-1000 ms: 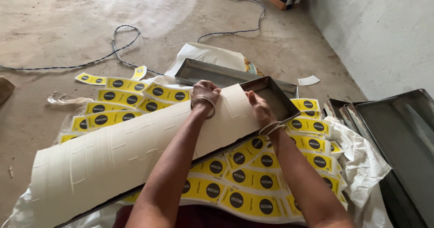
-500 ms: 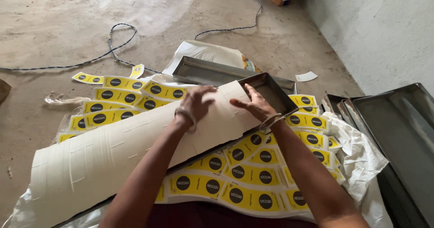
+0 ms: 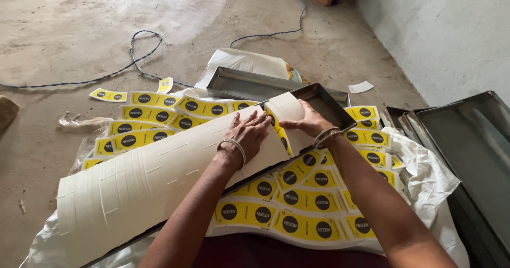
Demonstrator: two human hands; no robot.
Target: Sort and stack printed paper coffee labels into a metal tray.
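My left hand (image 3: 248, 135) lies flat, fingers spread, pressing on the long cream-white backing sheet (image 3: 154, 177) scored with cut lines. My right hand (image 3: 308, 122) pinches the far end of that sheet, where it curls up and shows a yellow rectangular sticker with a dark round mark (image 3: 280, 132) on its underside. The sheet runs diagonally over rows of matching yellow stickers (image 3: 287, 215) laid on white plastic sheeting (image 3: 425, 177). A shallow grey metal tray (image 3: 324, 100) sits just beyond my fingers, on the concrete floor (image 3: 79, 28).
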